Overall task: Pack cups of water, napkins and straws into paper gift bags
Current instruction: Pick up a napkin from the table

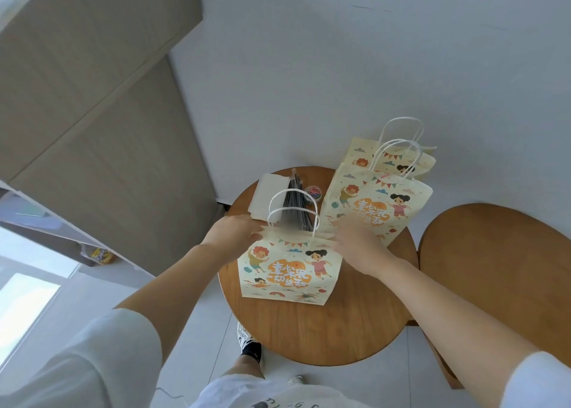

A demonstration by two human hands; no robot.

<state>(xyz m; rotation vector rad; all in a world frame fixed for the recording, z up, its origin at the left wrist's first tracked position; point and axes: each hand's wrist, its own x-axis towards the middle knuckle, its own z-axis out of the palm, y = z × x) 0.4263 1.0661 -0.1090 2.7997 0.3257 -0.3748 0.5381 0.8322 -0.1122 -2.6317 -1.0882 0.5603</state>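
Cream paper gift bag (290, 271), printed with cartoon children, lies at the middle of the round wooden table (309, 333), its mouth toward the far edge. The left hand (231, 234) pinches the left corner of the rim. The right hand (355, 247) meets the right corner, its fingers too blurred to tell whether they grip. Past the handles, dark straws (296, 203) and white napkins (268, 197) lie near the far edge. A second bag (377, 210) stands at the far right edge.

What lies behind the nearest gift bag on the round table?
Behind the nearest bag, a white napkin stack, a dark bundle of straws and a small dish of coloured clips lie on the table. The bag's top covers the straws' near ends.
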